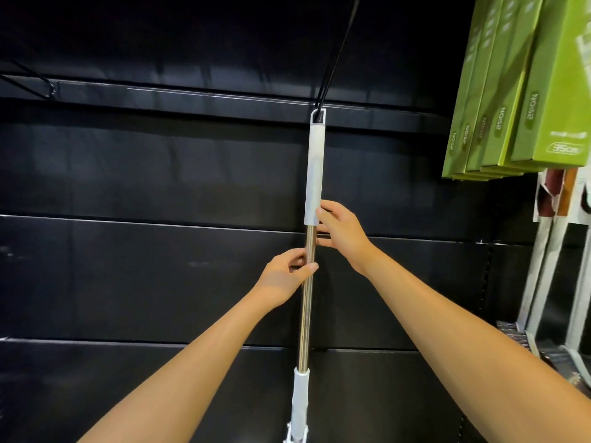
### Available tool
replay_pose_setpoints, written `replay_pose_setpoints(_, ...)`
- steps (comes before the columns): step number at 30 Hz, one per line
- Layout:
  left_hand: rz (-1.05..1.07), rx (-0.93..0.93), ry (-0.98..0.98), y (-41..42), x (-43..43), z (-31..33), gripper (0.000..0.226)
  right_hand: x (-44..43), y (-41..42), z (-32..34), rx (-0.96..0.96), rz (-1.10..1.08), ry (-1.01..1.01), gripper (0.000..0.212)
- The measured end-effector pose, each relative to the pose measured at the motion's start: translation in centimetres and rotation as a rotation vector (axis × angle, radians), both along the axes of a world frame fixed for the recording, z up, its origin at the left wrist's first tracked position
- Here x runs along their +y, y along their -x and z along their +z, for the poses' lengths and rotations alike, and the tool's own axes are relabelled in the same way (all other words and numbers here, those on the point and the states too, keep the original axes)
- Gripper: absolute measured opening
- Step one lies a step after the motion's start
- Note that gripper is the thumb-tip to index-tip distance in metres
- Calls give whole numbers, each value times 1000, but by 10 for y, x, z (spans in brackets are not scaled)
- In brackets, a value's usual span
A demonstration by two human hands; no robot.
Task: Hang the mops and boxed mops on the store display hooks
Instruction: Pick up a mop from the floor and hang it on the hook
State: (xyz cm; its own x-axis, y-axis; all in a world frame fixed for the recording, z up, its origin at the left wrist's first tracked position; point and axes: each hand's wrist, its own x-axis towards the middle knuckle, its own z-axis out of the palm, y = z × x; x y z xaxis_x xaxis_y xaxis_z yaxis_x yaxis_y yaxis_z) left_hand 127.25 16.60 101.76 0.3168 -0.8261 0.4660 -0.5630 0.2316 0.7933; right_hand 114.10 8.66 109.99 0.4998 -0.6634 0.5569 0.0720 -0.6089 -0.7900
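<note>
A mop (314,174) with a white plastic grip and a shiny steel pole stands upright in the middle of the head view. The loop at its top sits on a black wire display hook (335,55) that reaches out from the dark back panel. My left hand (284,276) pinches the steel pole below the grip. My right hand (340,233) curls around the pole at the grip's lower end. The mop's head is cut off by the bottom edge of the view.
Several green boxed mops (518,100) hang in a row at the upper right. Below them hang white-handled mops (543,257) with card labels. Another black hook (35,83) sticks out at the far left. The black slatted panel (144,174) fills the background.
</note>
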Motion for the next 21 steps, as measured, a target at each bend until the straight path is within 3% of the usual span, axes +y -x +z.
replay_pose_setpoints(3, 29, -70, 16, 3, 12, -30, 60, -4, 14, -32, 6, -26, -62, 36)
replay_pose_setpoints(8, 248, -369, 92, 24, 35, -90, 73, 0, 48, -114, 80, -77, -198, 33)
replay_pose_setpoints(16, 134, -644, -75, 65, 56, -228, 69, 17, 119, -281, 230, -205, -434, 32)
replay_pose_setpoints(21, 18, -682, -241, 103, 73, -314, 69, 51, 182, -377, 361, -297, -493, 38)
